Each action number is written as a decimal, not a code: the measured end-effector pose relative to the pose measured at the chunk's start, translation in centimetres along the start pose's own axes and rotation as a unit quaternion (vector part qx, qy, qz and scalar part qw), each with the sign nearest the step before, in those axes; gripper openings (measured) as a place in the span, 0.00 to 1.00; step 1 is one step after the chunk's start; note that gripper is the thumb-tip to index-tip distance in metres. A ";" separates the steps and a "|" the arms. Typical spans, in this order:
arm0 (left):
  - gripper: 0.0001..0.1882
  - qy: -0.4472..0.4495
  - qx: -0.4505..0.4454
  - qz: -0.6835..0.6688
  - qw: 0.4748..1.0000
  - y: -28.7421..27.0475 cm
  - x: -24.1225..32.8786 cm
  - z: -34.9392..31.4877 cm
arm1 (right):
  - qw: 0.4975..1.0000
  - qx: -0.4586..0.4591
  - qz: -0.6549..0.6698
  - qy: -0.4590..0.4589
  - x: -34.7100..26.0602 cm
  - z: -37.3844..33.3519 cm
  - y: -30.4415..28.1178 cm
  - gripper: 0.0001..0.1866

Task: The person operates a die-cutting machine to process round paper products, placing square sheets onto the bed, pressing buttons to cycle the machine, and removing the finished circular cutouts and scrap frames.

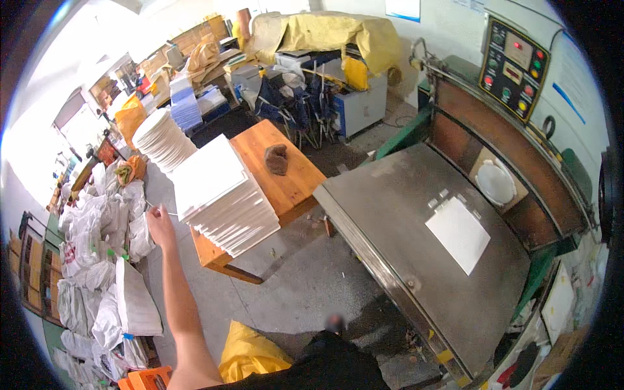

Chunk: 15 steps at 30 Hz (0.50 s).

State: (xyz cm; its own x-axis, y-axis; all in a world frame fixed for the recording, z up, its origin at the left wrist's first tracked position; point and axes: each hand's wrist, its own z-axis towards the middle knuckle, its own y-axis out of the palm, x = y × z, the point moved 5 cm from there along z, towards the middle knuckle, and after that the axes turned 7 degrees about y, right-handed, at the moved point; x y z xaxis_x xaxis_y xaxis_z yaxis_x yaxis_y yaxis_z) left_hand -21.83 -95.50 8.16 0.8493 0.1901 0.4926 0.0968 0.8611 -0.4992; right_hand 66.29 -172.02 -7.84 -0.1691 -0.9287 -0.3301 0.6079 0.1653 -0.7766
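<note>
My left hand (161, 225) is stretched forward, left of a tall stack of white sheets (221, 182). Its fingers are pinched around a thin white piece, seen almost edge-on, whose kind I cannot make out. The stack stands on an orange-brown wooden table (292, 175), with a brown lump like a stone or a crumpled cloth (276, 160) beside it. My right hand is out of view. To the right, a white sheet (459, 234) lies on the grey metal bed (390, 214) of a large machine, against small pale blocks.
The machine's raised brown lid (533, 214) carries a round white piece; a control panel (515, 68) hangs above. White sacks (97, 240) line the left side. Round white sheets (162, 140) are piled behind the table. A yellow bag (250, 354) lies close to me, near an orange plastic item (146, 379).
</note>
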 end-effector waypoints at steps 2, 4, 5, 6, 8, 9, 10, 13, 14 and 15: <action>0.25 -0.180 -0.186 -0.057 0.964 3.9 -4.2 2.2 | 0.997 -0.006 0.040 -0.070 -5.7 0.0 0.9 0.18; 0.25 -0.208 -0.284 -0.167 0.921 7.9 -6.6 3.2 | 0.987 -0.051 0.080 -0.133 -10.2 -1.2 2.5 0.17; 0.25 -0.218 -0.314 -0.208 0.900 9.1 -7.5 2.6 | 0.975 -0.096 0.112 -0.163 -12.9 -2.3 4.1 0.17; 0.25 -0.232 -0.321 -0.235 0.888 8.8 -8.7 2.5 | 0.959 -0.141 0.153 -0.191 -16.9 -3.7 6.0 0.17; 0.25 -0.241 -0.313 -0.273 0.877 7.6 -9.6 2.9 | 0.927 -0.222 0.213 -0.213 -26.3 -7.9 7.6 0.16; 0.25 -0.246 -0.302 -0.286 0.875 6.9 -9.3 2.9 | 0.910 -0.262 0.235 -0.218 -31.7 -10.1 7.5 0.15; 0.26 -0.247 -0.290 -0.291 0.878 5.4 -8.6 2.7 | 0.910 -0.330 0.171 -0.186 -38.7 -12.4 5.3 0.14; 0.27 -0.255 -0.265 -0.313 0.876 1.3 -3.4 0.3 | 0.828 -0.493 0.248 -0.099 -47.4 -15.1 13.8 0.22; 0.27 -0.259 -0.262 -0.329 0.870 0.2 -1.3 -0.6 | 0.845 -0.459 0.220 -0.160 -48.2 -15.1 20.1 0.27; 0.27 -0.262 -0.237 -0.323 0.878 -4.3 0.4 -1.4 | 0.824 -0.534 0.157 -0.109 -52.8 -16.6 19.5 0.31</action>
State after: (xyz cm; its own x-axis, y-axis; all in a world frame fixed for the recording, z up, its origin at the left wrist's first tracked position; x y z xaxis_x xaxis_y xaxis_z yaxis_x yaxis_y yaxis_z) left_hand -21.13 -99.76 9.48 0.1948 0.0317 0.9803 0.7815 0.5989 -0.1746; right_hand 74.23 -114.27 -14.48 0.0795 -0.8026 -0.5912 -0.4539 0.4989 -0.7383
